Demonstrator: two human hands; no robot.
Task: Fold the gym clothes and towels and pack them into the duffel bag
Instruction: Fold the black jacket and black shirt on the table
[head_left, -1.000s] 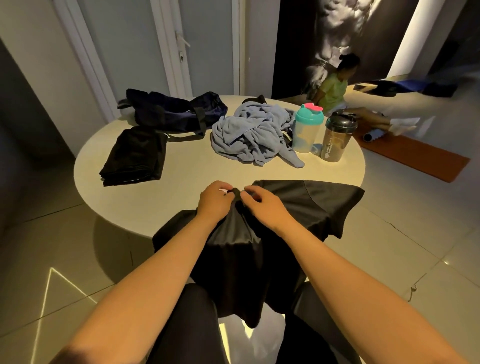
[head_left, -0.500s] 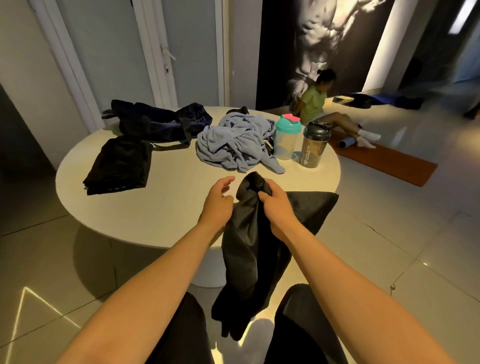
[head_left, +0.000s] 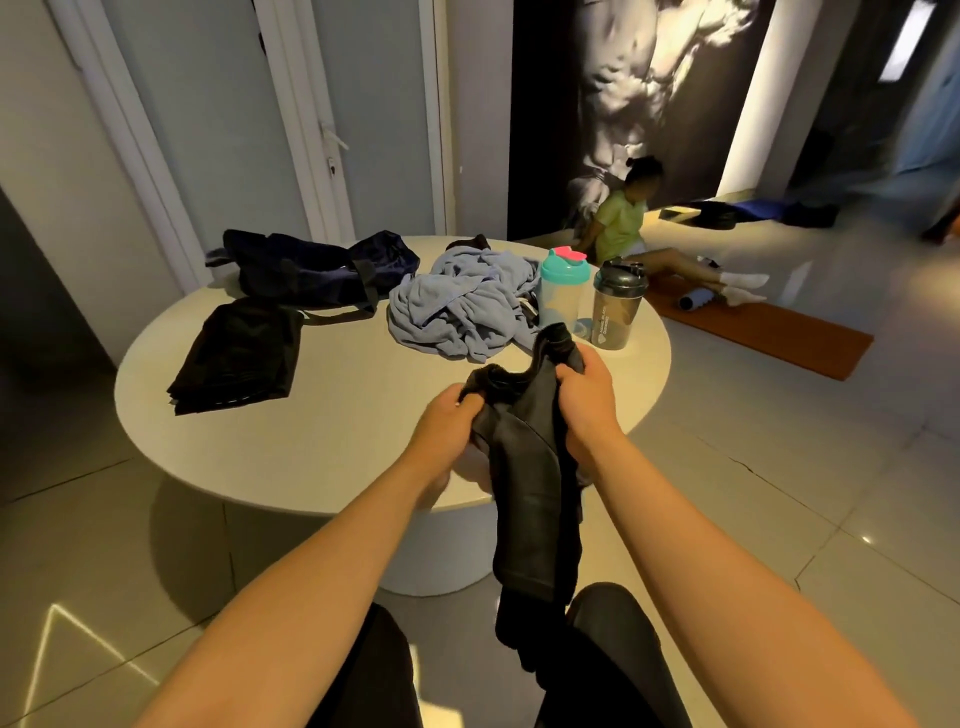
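Now the left hand (head_left: 445, 422) has joined the right hand (head_left: 588, 402) gripping the black shirt (head_left: 535, 499).

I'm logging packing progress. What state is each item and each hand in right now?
Black shirt: unfolded, bunched, hanging past the table edge.
Left hand: grips the shirt.
Right hand: grips the shirt.
Black garment: folded, flat on the table.
Blue towel: unfolded, crumpled heap.
Duffel bag: slumped on the table; open or zipped, cannot tell.
Teal shaker: upright, lid on.
Dark shaker: upright, lid on.
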